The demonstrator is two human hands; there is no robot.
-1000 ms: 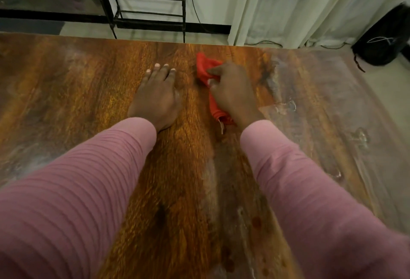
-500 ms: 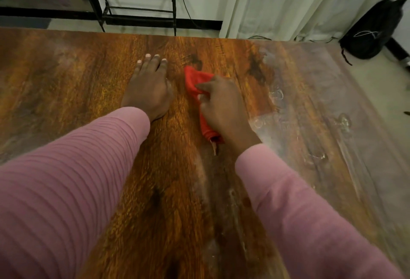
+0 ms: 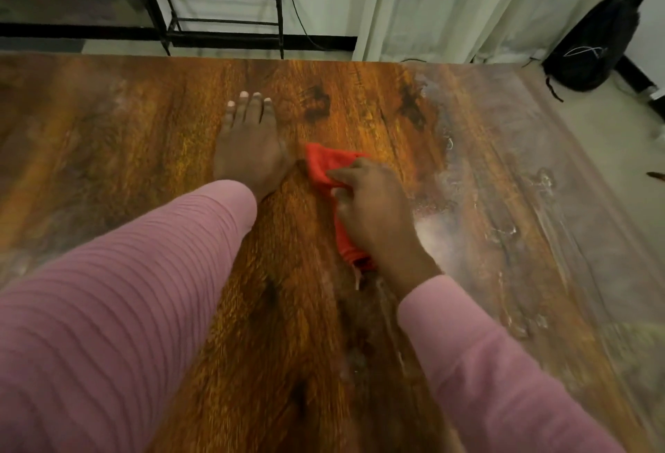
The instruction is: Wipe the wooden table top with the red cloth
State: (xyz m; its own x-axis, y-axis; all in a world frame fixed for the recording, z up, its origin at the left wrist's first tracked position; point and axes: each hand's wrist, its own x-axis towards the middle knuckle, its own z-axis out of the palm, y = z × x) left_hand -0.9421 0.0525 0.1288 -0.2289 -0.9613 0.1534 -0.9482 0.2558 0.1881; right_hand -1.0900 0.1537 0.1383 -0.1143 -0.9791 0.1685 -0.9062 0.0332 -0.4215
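The wooden table top (image 3: 126, 150) fills most of the view, with a brown grain and a pale, wet-looking film on its right part. My right hand (image 3: 374, 215) presses a bunched red cloth (image 3: 324, 164) onto the middle of the table; the cloth sticks out past my fingers and below my wrist. My left hand (image 3: 250, 150) lies flat on the wood just left of the cloth, fingers together and holding nothing. Both arms wear pink ribbed sleeves.
Beyond the far table edge stand a black metal rack (image 3: 216, 6) on the floor and pale curtains (image 3: 467, 2). A black backpack (image 3: 597, 45) lies on the floor at the right. The table's right edge runs diagonally at the right.
My right hand has drawn the red cloth toward me along the table, from near the far edge to the middle. My left hand has stayed flat in place.
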